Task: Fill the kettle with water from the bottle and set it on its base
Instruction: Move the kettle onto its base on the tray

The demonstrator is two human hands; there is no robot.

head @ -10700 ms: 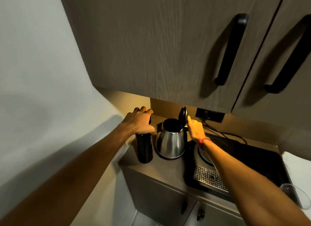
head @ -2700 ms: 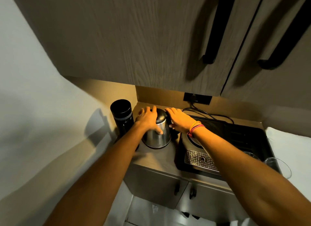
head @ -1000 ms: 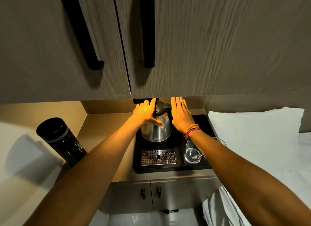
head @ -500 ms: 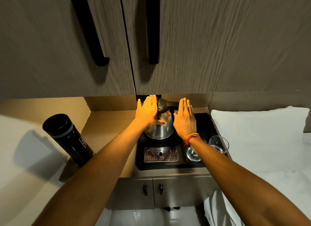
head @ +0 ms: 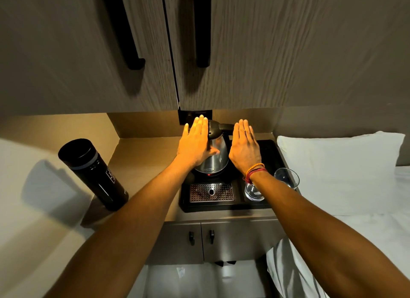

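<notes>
The steel kettle (head: pixel 217 159) stands upright on its base in the black tray (head: pixel 269 152), its dark lid shut and its handle pointing back right. A small red light glows at its foot. My left hand (head: pixel 195 142) lies flat against the kettle's left side, fingers straight, thumb across the steel body. My right hand (head: pixel 244 144) hovers flat just right of the kettle, fingers straight, holding nothing. The black bottle (head: pixel 93 173) stands capped on the counter, far left of the tray.
A perforated drip grate (head: pixel 211 192) sits at the tray's front, with two clear glasses (head: pixel 254 192) (head: pixel 286 177) to its right. Wall cabinets with black handles (head: pixel 131 42) hang low overhead. A white pillow (head: pixel 339 160) and bed adjoin on the right; cabinet doors (head: pixel 199 240) sit below.
The kettle, its lid now shut, has gone from the counter beside the bottle onto the tray base. In the last second both hands have flattened out, fingers straightening off the kettle.
</notes>
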